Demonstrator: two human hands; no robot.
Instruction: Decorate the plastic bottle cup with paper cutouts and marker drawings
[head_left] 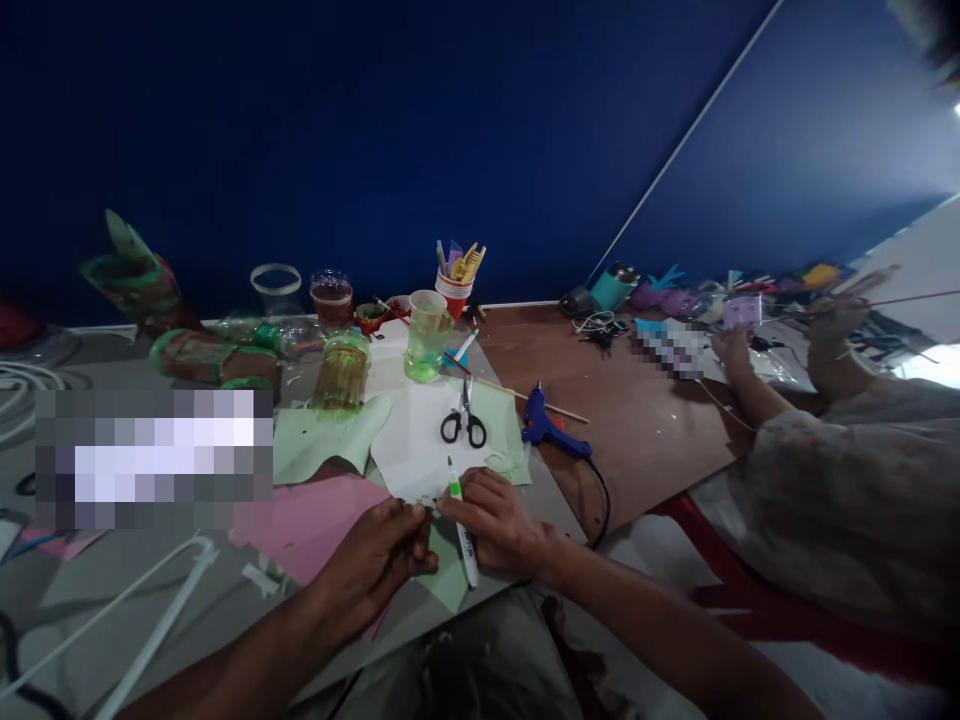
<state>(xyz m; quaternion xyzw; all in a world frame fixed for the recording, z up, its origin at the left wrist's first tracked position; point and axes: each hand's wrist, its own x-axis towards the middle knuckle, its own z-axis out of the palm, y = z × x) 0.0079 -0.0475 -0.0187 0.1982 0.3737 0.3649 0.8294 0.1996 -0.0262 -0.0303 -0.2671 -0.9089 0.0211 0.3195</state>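
Marker (466, 555) in right hand (501, 520)

Your head camera looks forward and down from above and behind your left hand (382, 562) and right hand (496, 518), close enough to catch both forearms. Its wide view spans the table (210, 620) around them, the blue wall (375, 130) beyond and a co-worker (847, 490) to their right.

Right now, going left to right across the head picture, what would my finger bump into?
Clear round-rimmed container → left hand → white marker held in the right hand → blue glue gun → teal bottle → co-worker's hand.
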